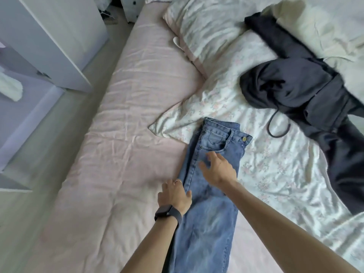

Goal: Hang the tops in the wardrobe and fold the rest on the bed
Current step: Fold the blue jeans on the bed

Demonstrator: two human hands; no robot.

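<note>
The jeans lay leg-on-leg on the bed, the right hand fingers apart over the denim, the left hand at the side seam, grip unclear, so smoothing flat before folding crosswise seemed wise.

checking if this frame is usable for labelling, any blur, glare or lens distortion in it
Head view: soft even daylight, faint shadows; the right hand and black garment look motion-blurred, the jeans waistband sharp; pale sheen, no hard glare, on the floral sheet; wide-angle bend at the wardrobe door.
</note>
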